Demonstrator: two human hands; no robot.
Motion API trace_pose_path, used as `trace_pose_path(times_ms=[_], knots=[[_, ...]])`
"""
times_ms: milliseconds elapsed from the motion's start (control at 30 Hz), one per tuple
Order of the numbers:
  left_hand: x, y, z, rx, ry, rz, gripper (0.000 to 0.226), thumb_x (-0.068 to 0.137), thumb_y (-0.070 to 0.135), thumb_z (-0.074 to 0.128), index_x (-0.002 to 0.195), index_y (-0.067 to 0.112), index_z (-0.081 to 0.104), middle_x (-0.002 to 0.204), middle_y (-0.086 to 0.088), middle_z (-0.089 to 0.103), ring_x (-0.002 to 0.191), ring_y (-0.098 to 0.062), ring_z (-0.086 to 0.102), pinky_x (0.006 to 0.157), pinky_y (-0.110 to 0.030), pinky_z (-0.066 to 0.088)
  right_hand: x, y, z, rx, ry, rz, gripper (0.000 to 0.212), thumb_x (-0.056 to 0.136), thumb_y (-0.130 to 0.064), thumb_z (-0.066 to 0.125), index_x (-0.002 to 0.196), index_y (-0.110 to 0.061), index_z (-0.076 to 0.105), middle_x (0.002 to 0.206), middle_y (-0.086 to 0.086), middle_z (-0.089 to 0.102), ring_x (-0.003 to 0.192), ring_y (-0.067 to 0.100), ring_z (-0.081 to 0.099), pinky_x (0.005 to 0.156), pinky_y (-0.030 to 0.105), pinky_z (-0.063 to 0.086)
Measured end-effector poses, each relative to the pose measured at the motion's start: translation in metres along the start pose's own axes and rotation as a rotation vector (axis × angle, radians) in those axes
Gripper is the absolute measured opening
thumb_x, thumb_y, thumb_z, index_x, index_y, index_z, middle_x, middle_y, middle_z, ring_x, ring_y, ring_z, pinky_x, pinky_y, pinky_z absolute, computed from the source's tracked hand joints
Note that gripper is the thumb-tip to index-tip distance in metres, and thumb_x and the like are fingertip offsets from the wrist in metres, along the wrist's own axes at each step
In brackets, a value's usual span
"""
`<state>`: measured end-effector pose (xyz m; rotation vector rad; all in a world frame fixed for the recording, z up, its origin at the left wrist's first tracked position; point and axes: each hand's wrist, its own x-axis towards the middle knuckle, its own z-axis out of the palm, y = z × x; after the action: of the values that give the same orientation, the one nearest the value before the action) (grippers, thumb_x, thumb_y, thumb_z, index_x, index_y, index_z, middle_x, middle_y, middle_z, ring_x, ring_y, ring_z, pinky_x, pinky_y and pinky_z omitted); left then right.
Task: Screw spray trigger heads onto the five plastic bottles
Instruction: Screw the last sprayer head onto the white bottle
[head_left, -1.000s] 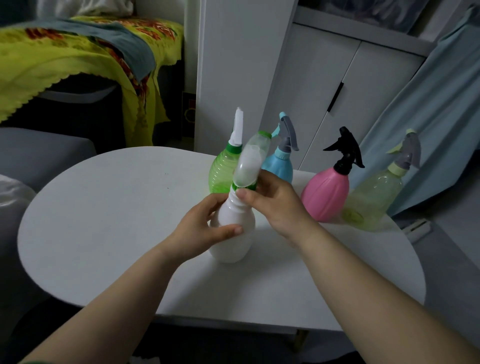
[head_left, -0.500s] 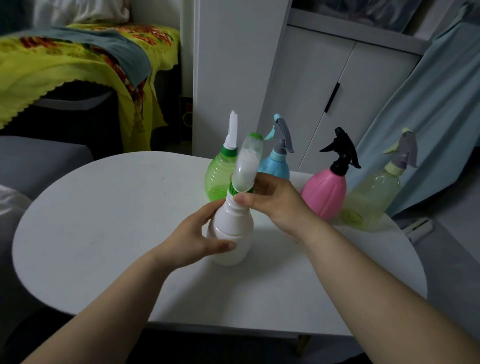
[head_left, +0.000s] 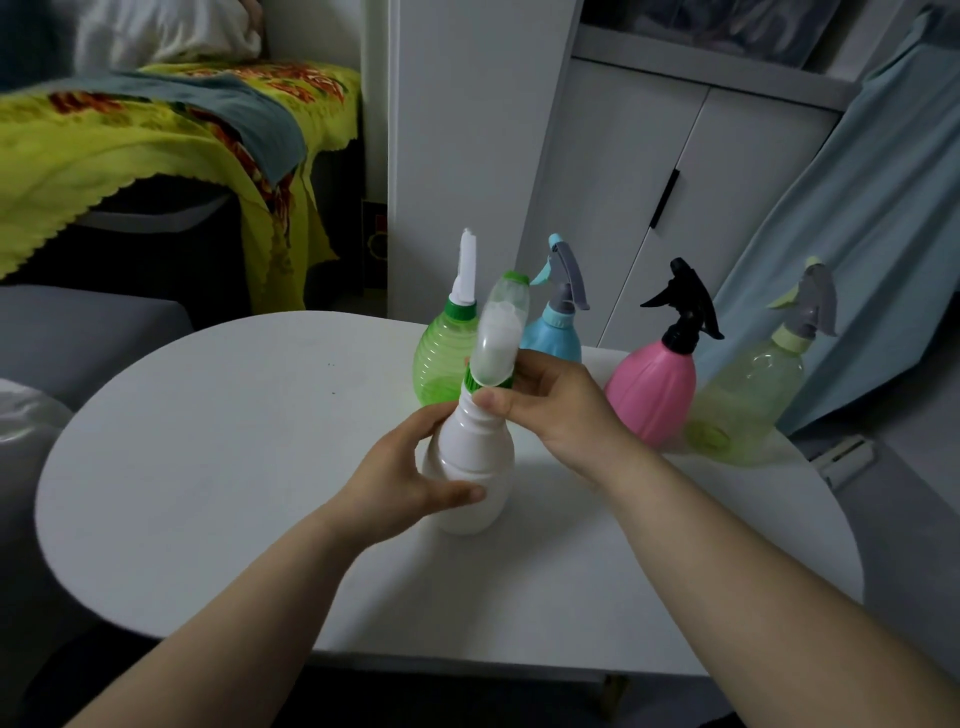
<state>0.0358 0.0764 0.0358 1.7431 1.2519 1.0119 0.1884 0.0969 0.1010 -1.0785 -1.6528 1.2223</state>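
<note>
A white plastic bottle (head_left: 475, 467) stands on the round white table (head_left: 234, 441). My left hand (head_left: 400, 483) wraps around its body. My right hand (head_left: 556, 405) pinches the green collar of a white spray head (head_left: 501, 332) seated on the bottle's neck, tilted slightly right. Behind stand a green bottle (head_left: 441, 358) with a white head, a blue bottle (head_left: 553, 338) with a grey trigger, a pink bottle (head_left: 654, 389) with a black trigger, and a pale yellow-green bottle (head_left: 743, 400) with a grey trigger.
White cabinet doors (head_left: 649, 171) rise behind the table. A light blue curtain (head_left: 857, 218) hangs at the right. A bed with a yellow-green cover (head_left: 130, 150) is at the back left, and a grey seat (head_left: 62, 338) is on the left.
The view has shifted slightly. My right hand's fingers have turned a little around the green collar; my left hand stays on the white bottle.
</note>
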Motion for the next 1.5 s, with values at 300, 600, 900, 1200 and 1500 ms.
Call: trace_pose_path(times_ms=[300,600,900,1200,1500], knots=[[0.001,-0.004,-0.004,-0.046,-0.127,-0.02,0.075,0.061,0.015,0.08,0.116,0.041,0.036,0.114,0.015,0.052,0.111,-0.008,0.047,0.087,-0.016,0.036,-0.001,-0.01,-0.004,-0.073,-0.081,0.052,0.022,0.074,-0.007,0.066,0.091,-0.02,0.061,0.106,0.008,0.064,0.1,0.015,0.058,0.092,0.026,0.046],[-0.003,-0.009,0.007,-0.062,0.025,0.0,0.074,0.058,0.014,0.081,0.116,0.035,0.04,0.112,0.007,0.055,0.104,-0.011,0.051,0.082,-0.018,0.039,-0.008,-0.002,0.013,-0.142,0.153,-0.09,0.021,0.073,-0.011,0.067,0.094,-0.015,0.062,0.094,0.001,0.063,0.094,0.009,0.057,0.09,0.02,0.043],[-0.002,-0.004,0.011,-0.052,0.037,-0.005,0.071,0.06,0.011,0.079,0.117,0.029,0.042,0.111,0.004,0.055,0.102,-0.015,0.051,0.082,-0.019,0.039,-0.013,0.001,0.019,-0.149,0.332,-0.115,0.021,0.073,-0.015,0.069,0.093,-0.011,0.066,0.084,-0.003,0.063,0.078,0.003,0.057,0.068,0.0,0.038],[-0.011,-0.01,-0.008,-0.011,0.205,-0.031,0.068,0.058,0.01,0.08,0.113,0.026,0.043,0.102,0.009,0.053,0.098,-0.015,0.05,0.079,-0.021,0.04,-0.028,0.034,0.0,-0.101,0.355,-0.023,0.021,0.08,-0.015,0.06,0.094,-0.03,0.056,0.095,-0.012,0.061,0.092,0.004,0.059,0.091,0.025,0.042],[0.023,-0.032,-0.071,0.08,0.494,-0.17,0.07,0.063,0.014,0.077,0.122,0.01,0.038,0.115,-0.008,0.048,0.098,-0.02,0.042,0.081,-0.035,0.037,-0.054,0.108,-0.003,-0.855,0.262,0.145,0.036,0.084,-0.015,0.052,0.118,-0.007,0.053,0.137,0.009,0.046,0.129,0.018,0.037,0.107,0.021,0.018]])
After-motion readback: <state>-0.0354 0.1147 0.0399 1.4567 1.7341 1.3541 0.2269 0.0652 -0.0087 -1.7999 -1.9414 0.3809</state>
